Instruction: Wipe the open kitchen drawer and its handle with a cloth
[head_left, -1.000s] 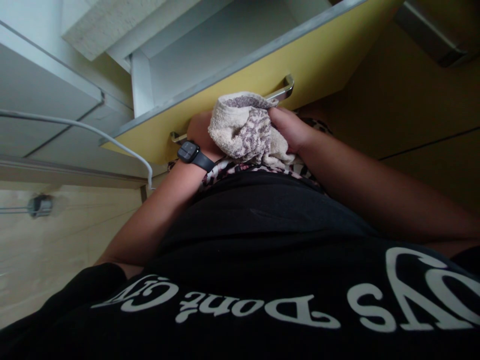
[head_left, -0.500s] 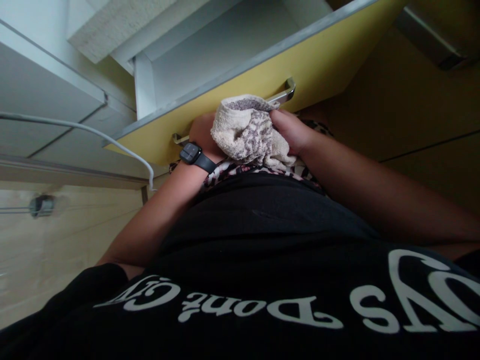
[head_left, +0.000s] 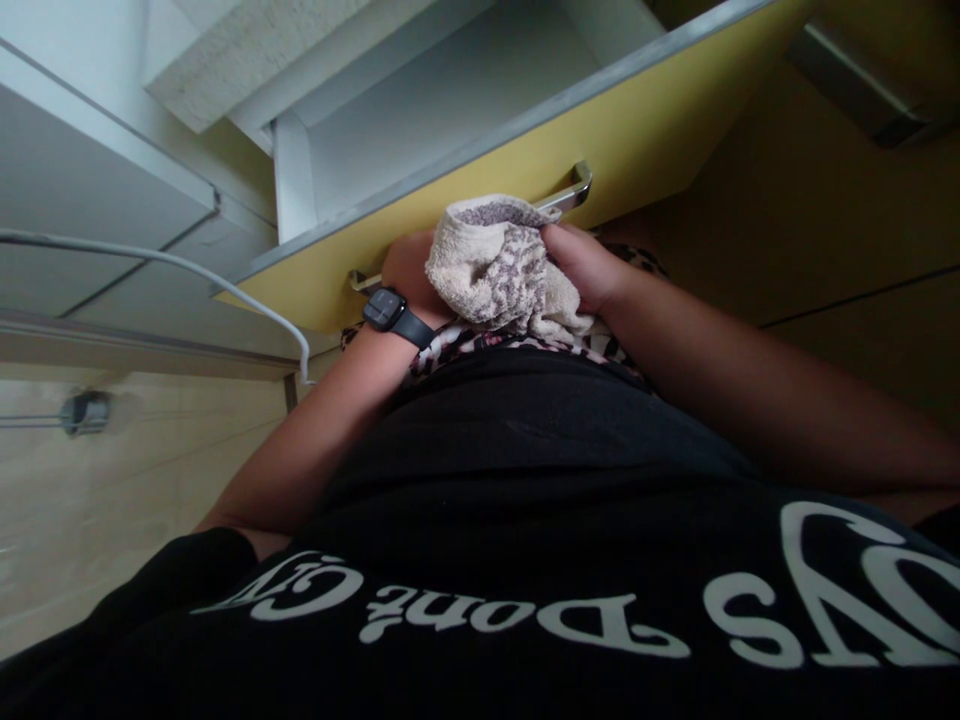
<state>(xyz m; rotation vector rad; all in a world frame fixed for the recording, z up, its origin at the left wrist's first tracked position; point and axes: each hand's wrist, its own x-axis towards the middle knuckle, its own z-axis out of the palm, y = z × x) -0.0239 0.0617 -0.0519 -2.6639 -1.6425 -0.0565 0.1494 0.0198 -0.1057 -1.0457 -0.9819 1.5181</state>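
Observation:
A bunched towel [head_left: 499, 265], off-white with grey-brown patterned patches, hangs in front of my lap. My right hand [head_left: 585, 265] grips its right side, thumb on the edge and the other fingers mostly out of sight. My left hand [head_left: 411, 265] is against the towel's left side, and its fingers are hidden behind the cloth. A black smartwatch [head_left: 385, 309] is on my left wrist. Just beyond both hands is the yellow front of a pulled-out drawer [head_left: 645, 130], whose metal handle [head_left: 576, 190] is partly covered by the towel.
A pale slab edge [head_left: 247, 65] juts out above the drawer at upper left. From the left, a white cable [head_left: 195, 262] curves down beside my left forearm. Light cabinet panels [head_left: 90, 200] stand at left, and another metal handle [head_left: 855, 80] at upper right.
The whole view has shifted very slightly. Both hands and the towel keep nearly the same position and shape.

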